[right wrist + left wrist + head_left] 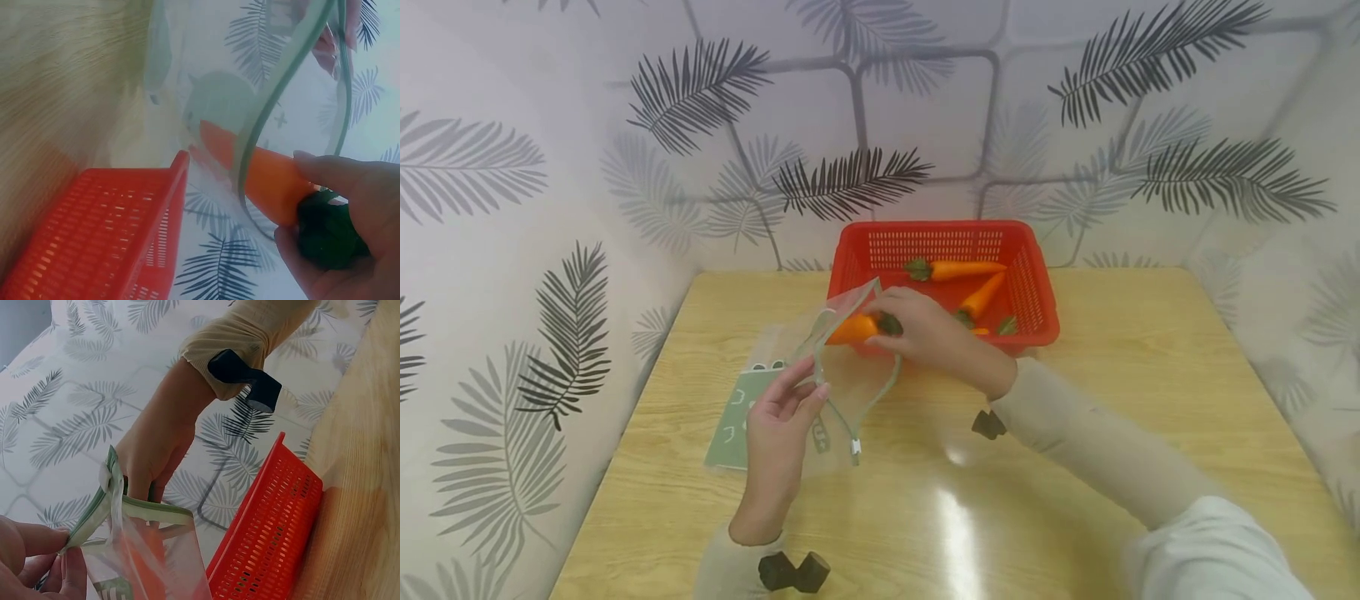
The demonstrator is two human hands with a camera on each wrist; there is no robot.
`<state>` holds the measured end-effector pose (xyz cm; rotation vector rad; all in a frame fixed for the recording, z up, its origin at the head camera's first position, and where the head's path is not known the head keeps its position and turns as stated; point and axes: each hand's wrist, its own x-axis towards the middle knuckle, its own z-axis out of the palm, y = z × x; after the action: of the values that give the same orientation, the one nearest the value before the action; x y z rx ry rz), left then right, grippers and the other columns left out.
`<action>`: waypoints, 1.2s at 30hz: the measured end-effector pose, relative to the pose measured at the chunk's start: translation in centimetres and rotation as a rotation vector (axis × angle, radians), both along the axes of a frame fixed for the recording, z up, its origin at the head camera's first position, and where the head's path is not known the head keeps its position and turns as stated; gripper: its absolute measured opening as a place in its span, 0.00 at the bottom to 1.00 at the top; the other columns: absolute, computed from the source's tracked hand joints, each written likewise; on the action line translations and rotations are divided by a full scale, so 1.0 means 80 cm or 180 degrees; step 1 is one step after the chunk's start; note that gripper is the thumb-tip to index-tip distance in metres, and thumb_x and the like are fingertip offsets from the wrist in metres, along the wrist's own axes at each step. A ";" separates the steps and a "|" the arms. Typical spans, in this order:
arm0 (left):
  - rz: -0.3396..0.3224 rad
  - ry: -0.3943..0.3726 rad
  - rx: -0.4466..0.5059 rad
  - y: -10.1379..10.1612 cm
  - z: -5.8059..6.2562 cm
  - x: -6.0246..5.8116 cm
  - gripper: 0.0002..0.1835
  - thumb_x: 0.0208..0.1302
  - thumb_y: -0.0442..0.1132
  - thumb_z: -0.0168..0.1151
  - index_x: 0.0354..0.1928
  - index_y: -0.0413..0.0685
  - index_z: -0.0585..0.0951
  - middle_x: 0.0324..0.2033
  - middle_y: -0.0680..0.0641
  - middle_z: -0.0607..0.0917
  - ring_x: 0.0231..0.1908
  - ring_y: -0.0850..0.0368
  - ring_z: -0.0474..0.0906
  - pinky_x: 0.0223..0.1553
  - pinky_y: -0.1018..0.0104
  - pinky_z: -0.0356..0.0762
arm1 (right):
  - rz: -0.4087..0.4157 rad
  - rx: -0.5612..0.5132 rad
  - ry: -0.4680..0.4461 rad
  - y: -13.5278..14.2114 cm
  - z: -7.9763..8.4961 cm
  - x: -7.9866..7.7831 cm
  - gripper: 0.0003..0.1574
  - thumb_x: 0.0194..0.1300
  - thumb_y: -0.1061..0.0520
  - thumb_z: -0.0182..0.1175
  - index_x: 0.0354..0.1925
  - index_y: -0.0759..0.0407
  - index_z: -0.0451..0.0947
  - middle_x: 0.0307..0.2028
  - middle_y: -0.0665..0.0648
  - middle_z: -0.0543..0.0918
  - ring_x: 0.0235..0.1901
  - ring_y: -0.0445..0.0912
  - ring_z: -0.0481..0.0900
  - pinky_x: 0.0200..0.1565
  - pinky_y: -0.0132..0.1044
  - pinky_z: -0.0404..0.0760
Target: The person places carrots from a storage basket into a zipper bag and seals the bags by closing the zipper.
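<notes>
Between thumb and fingers, my left hand (782, 425) pinches the green-edged rim of a clear zip bag (857, 379). The bag's mouth is spread open, and a white slider sits at its lower corner. My right hand (917, 329) grips a carrot (852, 329) at its leafy green top. In the right wrist view the carrot's orange tip (215, 140) is inside the bag, while its green top (331, 234) stays outside the rim. The left wrist view shows the right hand (153, 447) at the bag's opening, the carrot blurred through the plastic.
A red plastic basket (1049, 321) stands at the back of the wooden table (1075, 500), just behind the bag. Several more carrots lie in it, one carrot (966, 269) along its back side. A leaf-patterned wall (955, 125) rises behind the table.
</notes>
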<state>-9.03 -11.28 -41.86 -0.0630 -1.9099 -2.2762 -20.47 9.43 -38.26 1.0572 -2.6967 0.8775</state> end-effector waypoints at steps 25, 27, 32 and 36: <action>-0.0065 0.0085 -0.0015 0.009 0.004 -0.002 0.22 0.56 0.31 0.65 0.55 0.41 0.76 0.53 0.35 0.75 0.44 0.54 0.76 0.45 0.71 0.77 | 0.0054 0.0045 0.0111 -0.055 -0.052 -0.021 0.26 0.52 0.60 0.69 0.51 0.53 0.76 0.42 0.48 0.80 0.44 0.41 0.74 0.52 0.32 0.72; -0.0067 0.0085 -0.0007 0.010 0.006 -0.002 0.22 0.56 0.31 0.65 0.54 0.41 0.77 0.53 0.35 0.75 0.44 0.54 0.76 0.45 0.70 0.77 | 0.0069 0.0028 0.0074 -0.057 -0.053 -0.021 0.26 0.51 0.60 0.69 0.50 0.52 0.77 0.42 0.47 0.80 0.45 0.41 0.74 0.55 0.33 0.69; -0.0093 0.0113 0.0027 0.011 0.009 -0.002 0.22 0.55 0.31 0.66 0.54 0.41 0.77 0.53 0.35 0.74 0.44 0.53 0.76 0.47 0.68 0.77 | 0.0161 0.0025 -0.0005 -0.064 -0.055 -0.020 0.24 0.52 0.60 0.69 0.49 0.50 0.76 0.41 0.45 0.79 0.44 0.39 0.74 0.55 0.35 0.68; -0.0108 0.0090 0.0036 0.012 0.011 -0.002 0.22 0.55 0.31 0.66 0.54 0.42 0.77 0.53 0.36 0.74 0.45 0.52 0.76 0.48 0.66 0.76 | 0.0281 0.0138 -0.0107 -0.069 -0.057 -0.020 0.16 0.57 0.62 0.65 0.44 0.48 0.77 0.36 0.44 0.78 0.39 0.39 0.72 0.46 0.29 0.71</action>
<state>-9.21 -10.34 -40.97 -0.1265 -1.8962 -2.2949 -22.04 3.93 -42.82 1.1892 -2.7269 0.8617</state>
